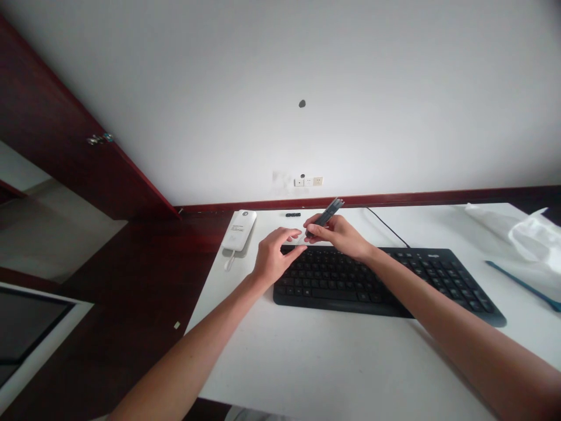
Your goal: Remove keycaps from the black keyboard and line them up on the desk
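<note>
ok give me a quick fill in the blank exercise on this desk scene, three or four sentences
1. The right hand holds a dark ____ tilted up toward the wall.
2. Both hands are over the top left part of the black ____.
3. The left hand rests its fingers on the keys and holds ____.
4. The white power bank lies to the ____ of the keyboard on the white table.

Missing words: pen; keyboard; nothing; left
</note>
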Available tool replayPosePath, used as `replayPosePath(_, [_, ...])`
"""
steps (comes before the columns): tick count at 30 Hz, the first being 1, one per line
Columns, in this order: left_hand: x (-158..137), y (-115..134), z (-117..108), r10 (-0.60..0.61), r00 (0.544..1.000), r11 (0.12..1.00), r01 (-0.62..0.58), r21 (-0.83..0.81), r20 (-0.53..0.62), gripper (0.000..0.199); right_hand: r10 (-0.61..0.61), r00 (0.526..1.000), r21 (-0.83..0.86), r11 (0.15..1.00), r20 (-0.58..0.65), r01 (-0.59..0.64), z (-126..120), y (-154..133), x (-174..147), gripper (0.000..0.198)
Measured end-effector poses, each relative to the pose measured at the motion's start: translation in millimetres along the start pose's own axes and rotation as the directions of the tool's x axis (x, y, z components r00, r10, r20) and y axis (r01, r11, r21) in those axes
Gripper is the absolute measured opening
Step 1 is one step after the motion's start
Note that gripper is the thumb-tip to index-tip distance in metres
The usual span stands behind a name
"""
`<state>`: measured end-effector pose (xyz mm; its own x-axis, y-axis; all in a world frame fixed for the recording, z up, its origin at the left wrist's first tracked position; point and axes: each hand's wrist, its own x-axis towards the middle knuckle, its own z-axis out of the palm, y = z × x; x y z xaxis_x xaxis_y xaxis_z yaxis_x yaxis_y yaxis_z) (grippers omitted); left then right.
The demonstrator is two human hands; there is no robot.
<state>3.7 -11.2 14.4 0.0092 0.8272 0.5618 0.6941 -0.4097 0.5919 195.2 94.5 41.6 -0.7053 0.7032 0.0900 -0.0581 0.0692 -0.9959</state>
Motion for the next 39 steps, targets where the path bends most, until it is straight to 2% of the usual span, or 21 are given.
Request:
replayPosePath(5, [0, -2, 0, 0.072, 0.997, 0.997, -0.072, -0.03, 0.006, 0.014, 0.017, 0.999, 0.019, 1.0, 0.04, -0.017, -2, 4, 0, 0.048])
replayPosePath(10, [2, -5, -3, 0.05, 0.998, 0.998, -0.049, -0.037, 0.036, 0.017, 0.003, 0.999, -0.017, 1.0, 0.032, -0.003, -3, 5, 2, 0.049])
replayPosePath(13, [2, -3, -4, 0.034, 0.998, 0.998, -0.032, -0.047, 0.044, 0.028, -0.023, 1.0, -0.033, 0.999, -0.008, 0.023, 0, 2, 2, 0.049])
replayPosePath(20, [-2, 5, 2, 0.087, 0.996, 0.996, -0.086, 0.025, -0.03, 0.028, 0.022, 0.991, 0.066, 0.998, -0.13, -0.013, 10, 0, 0, 0.051])
replayPosePath(24, [-3, 9, 3, 0.078, 0.996, 0.997, -0.077, 0.025, -0.035, 0.031, 0.053, 0.976, 0.112, 0.993, -0.209, -0.03, 15, 2, -1, 0.051])
replayPosePath(27, [-3, 12, 4, 0.034, 0.999, 0.999, -0.035, -0.006, -0.039, 0.028, 0.035, 0.978, 0.056, 0.998, -0.204, -0.024, 15, 2, 0, 0.052])
replayPosePath(31, [0, 8, 5, -0.11, 0.993, 0.987, 0.104, -0.123, -0.046, 0.029, -0.076, 0.987, -0.167, 0.985, -0.141, 0.052, 18, 2, -2, 0.049])
replayPosePath(34, [4, 2, 4, -0.199, 0.978, 0.907, 0.207, -0.367, 0.058, 0.039, -0.096, 0.988, -0.319, 0.946, -0.122, 0.052, 26, 1, -7, 0.045])
replayPosePath(37, [9, -2, 1, -0.205, 0.952, 0.737, 0.303, -0.604, 0.227, 0.048, -0.122, 0.987, -0.395, 0.916, -0.102, 0.072, 31, -3, -10, 0.043])
replayPosePath(39, [11, -3, -3, -0.221, 0.931, 0.623, 0.363, -0.693, 0.29, 0.057, -0.136, 0.988, -0.358, 0.928, -0.072, 0.102, 30, -8, -10, 0.044])
